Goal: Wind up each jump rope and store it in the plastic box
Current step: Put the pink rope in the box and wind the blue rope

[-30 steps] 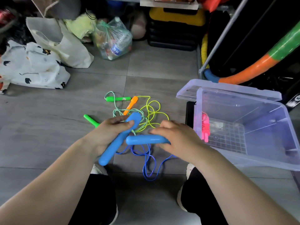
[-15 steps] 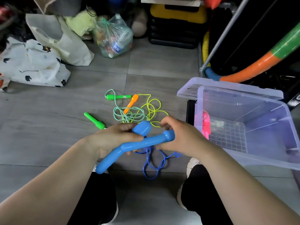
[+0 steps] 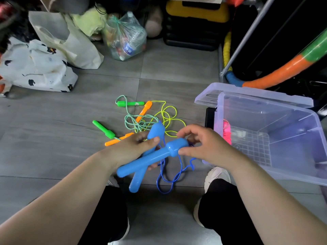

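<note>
A: What does the head view show?
B: The left hand grips two crossed blue handles; the right hand curls thumb and fingers round one handle's cap. Their blue cord dangles loose below.
A: And the plastic box?
B: Open on the floor at right — a wound pink rope inside. Green and orange ropes lie tangled beyond the hands.
</note>
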Tool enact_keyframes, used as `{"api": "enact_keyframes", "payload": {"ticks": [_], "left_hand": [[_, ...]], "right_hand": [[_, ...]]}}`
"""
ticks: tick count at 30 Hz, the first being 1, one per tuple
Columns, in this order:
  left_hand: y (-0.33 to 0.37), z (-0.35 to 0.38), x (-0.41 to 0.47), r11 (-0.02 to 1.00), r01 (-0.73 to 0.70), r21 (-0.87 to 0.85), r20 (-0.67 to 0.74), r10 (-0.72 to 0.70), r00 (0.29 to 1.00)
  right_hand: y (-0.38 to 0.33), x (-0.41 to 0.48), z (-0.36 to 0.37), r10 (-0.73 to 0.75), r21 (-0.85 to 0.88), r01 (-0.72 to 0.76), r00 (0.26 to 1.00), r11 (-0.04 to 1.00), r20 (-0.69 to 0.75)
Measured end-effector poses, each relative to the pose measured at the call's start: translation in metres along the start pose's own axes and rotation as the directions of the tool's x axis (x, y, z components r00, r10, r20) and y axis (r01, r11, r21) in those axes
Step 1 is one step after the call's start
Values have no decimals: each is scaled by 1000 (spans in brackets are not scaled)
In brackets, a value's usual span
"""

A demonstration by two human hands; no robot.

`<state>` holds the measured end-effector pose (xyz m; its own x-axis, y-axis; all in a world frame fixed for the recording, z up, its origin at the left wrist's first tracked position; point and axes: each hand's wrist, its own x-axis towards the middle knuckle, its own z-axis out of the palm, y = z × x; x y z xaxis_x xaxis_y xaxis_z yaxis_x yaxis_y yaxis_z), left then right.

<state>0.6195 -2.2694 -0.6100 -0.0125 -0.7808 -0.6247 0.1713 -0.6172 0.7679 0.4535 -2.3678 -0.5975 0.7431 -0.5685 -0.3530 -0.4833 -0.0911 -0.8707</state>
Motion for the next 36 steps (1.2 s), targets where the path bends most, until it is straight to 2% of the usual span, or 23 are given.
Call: {"api": "enact_keyframes", "payload": {"ticks": [4,8,12,16,21,25,28,32,36], "left_hand": [[0,2,-2,995,91,47,72,-94,993],[-7,-4,-1,973,46,227,159,-84,984],[-7,-9,4,915,7,404,131,-66,989],[-9,-13,5,881,26,473,146,-107,983],[-7,-11,4,853,37,521,197,-162,967],[-7,-8,5,792,-28,610,180,-104,978],[-8,-8,7,720,-44,693,153,-87,984],[-9,-6,6,698,-73,713,152,-52,987],[-11,-2,6,677,-116,726,99,63,993]], "right_hand": [[0,2,7,-49,-43,47,998,998,-37],[2,2,10,-47,-49,47,999,998,-10],[1,1,16,-42,-177,41,999,983,-5],[2,1,19,-132,-227,122,991,966,-32],[0,0,20,-115,-228,120,993,966,34],[-3,-1,17,48,-205,-14,986,979,160],[-3,-1,19,63,-268,-6,976,964,207],[1,1,21,125,-399,-16,960,917,249],[0,4,21,116,-423,-15,970,906,214]]}}
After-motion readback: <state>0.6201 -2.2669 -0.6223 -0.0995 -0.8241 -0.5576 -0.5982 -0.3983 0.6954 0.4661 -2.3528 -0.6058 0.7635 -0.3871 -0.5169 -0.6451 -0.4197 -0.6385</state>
